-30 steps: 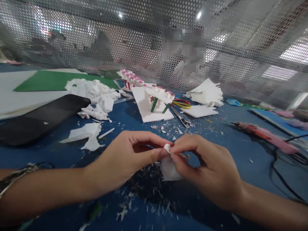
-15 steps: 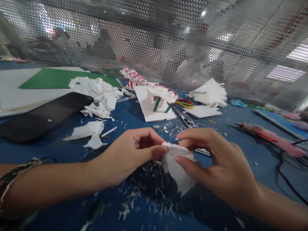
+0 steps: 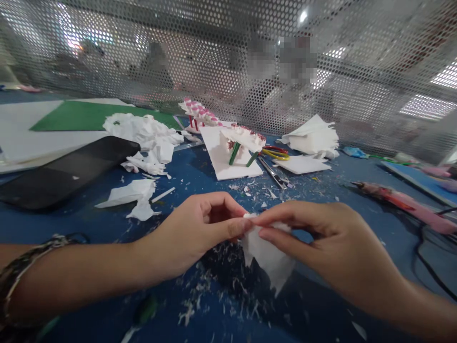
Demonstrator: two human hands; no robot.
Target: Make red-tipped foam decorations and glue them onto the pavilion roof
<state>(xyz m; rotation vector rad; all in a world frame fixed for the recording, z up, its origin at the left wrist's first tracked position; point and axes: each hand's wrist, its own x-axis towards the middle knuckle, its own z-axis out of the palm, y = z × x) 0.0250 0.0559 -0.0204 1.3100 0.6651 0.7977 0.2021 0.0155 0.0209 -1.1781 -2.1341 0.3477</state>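
Note:
A thin white piece of tissue paper (image 3: 269, 257) hangs between my two hands over the blue table. Thumb and fingertips of my left hand (image 3: 210, 224) pinch its upper left corner. My right hand (image 3: 317, 243) pinches the upper edge close beside, its index fingertip almost touching my left thumb. The paper's lower part droops to a point beneath my right fingers. Behind my hands stands a small paper model (image 3: 243, 140) with green legs and a white top with dark red bits, on a white card (image 3: 214, 157).
Crumpled white paper (image 3: 143, 133) and a black phone-like slab (image 3: 67, 166) lie left. Yellow-and-red-handled scissors (image 3: 274, 152), a metal cutter (image 3: 272, 172) and a stack of white paper (image 3: 312, 136) sit behind. A pink glue gun (image 3: 403, 205) with a cord lies right. Paper shreds litter the blue table (image 3: 200, 324).
My right index finger has come down and left onto the paper's top edge, closing the pinch beside my left fingertips. My left hand has barely moved.

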